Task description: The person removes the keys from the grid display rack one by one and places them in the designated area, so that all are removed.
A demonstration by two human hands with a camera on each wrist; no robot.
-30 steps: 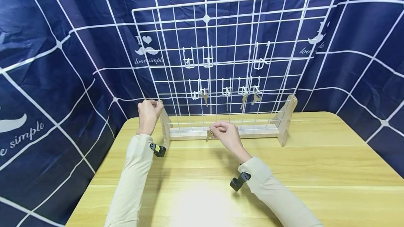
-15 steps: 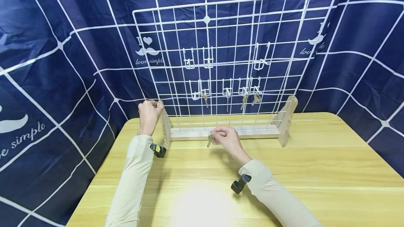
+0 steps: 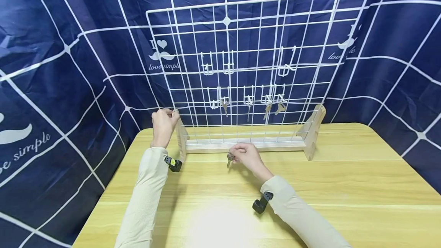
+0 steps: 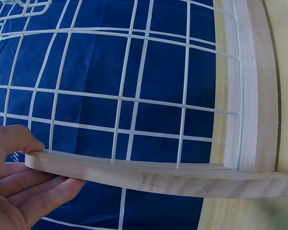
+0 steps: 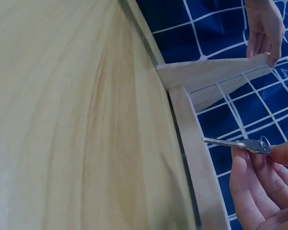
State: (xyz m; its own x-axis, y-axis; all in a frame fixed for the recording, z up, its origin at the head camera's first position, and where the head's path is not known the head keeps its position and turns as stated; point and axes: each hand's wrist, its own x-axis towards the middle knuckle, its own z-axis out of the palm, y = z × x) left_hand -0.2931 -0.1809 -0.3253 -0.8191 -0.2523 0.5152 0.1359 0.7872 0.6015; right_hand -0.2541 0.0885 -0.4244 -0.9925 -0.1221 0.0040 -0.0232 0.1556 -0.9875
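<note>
My right hand (image 3: 249, 160) pinches a metal key (image 3: 230, 159) by its head, between thumb and fingers, in front of the rack's base. In the right wrist view the key (image 5: 235, 143) points leftward, a small ring (image 5: 264, 141) at its head. My left hand (image 3: 163, 127) grips the top end of the wooden side support (image 4: 134, 179), thumb on one face and fingers on the other. That support holds up a white wire grid (image 3: 237, 41). Several keys, among them one brass-coloured key (image 3: 225, 109), hang from white hooks on the grid's lower part.
Higher on the grid are bare wire hooks, such as a wide hook (image 3: 285, 68) at right. A second wooden support (image 3: 313, 133) and a base bar (image 3: 206, 148) carry the rack. It stands on a wooden table (image 3: 327, 186) before a blue curtain (image 3: 86, 3).
My right hand has moved down and slightly toward me with the key, away from the grid. My left hand has stayed on the wooden support.
</note>
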